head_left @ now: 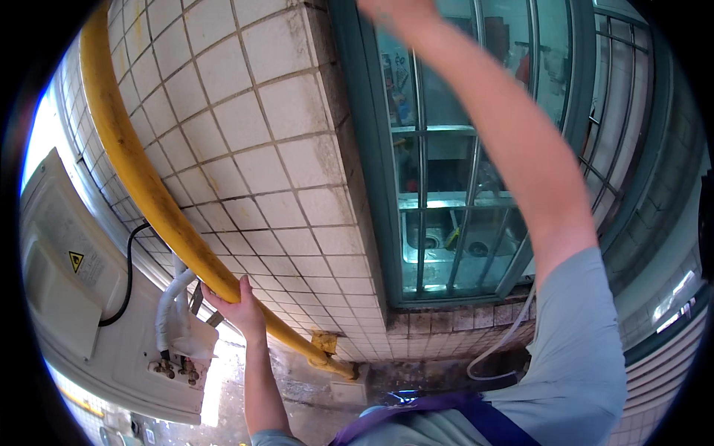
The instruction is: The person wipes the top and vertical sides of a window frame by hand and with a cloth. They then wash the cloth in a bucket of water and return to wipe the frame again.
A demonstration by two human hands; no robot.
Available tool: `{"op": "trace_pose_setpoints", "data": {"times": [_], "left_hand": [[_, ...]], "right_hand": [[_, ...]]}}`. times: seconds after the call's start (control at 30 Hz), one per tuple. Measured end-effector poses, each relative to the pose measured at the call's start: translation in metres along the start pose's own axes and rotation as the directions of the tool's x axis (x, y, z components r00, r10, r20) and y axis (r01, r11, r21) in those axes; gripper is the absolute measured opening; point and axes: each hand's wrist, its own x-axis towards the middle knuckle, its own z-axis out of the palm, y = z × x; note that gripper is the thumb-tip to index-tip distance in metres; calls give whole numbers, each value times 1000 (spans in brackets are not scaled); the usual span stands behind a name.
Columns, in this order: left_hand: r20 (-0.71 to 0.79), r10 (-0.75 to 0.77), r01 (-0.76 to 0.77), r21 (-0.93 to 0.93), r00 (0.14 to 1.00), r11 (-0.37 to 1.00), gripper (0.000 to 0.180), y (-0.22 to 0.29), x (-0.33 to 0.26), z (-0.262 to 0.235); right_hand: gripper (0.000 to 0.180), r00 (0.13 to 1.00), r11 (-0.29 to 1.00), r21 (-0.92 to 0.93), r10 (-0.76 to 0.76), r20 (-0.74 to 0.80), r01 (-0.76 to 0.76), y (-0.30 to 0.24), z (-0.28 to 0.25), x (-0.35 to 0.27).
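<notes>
My left hand [239, 311] grips a thick yellow pipe [165, 197] from below, its thumb along the near side and the other fingers partly hidden. The pipe curves down along a white tiled wall [253, 111] toward the floor. My right arm reaches up across a green-framed window [364, 149]. At the top edge of the picture, my right hand [401, 13] is blurred and cut off near the upper window frame. Its fingers cannot be made out, nor anything it may hold.
Metal bars [422, 163] cross the window, with a steel sink [439, 241] behind. Left of the pipe stands a pale outdoor air-conditioner unit [74, 282] with a black cable [129, 275] and a wrapped white tube [163, 320]. A pale hose [506, 342] hangs below the sill.
</notes>
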Motion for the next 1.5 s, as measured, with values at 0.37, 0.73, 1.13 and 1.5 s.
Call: {"op": "trace_pose_setpoints", "data": {"times": [0.37, 0.73, 1.13, 1.5], "left_hand": [[47, -105, 110, -140, 993, 984, 77, 4, 1, 0], [60, -166, 172, -99, 984, 980, 75, 13, -1, -11], [88, -113, 115, -21, 990, 993, 77, 13, 3, 0], [94, -98, 90, 86, 991, 992, 71, 8, 5, -12]], "right_hand": [[29, 739, 953, 93, -283, 611, 288, -88, -84, -306], [22, 968, 989, -118, -61, 244, 92, -26, -7, -86], [21, 559, 999, 45, -48, 828, 19, -111, -108, -397], [21, 911, 978, 5, 195, 363, -211, -137, -69, -396]]}}
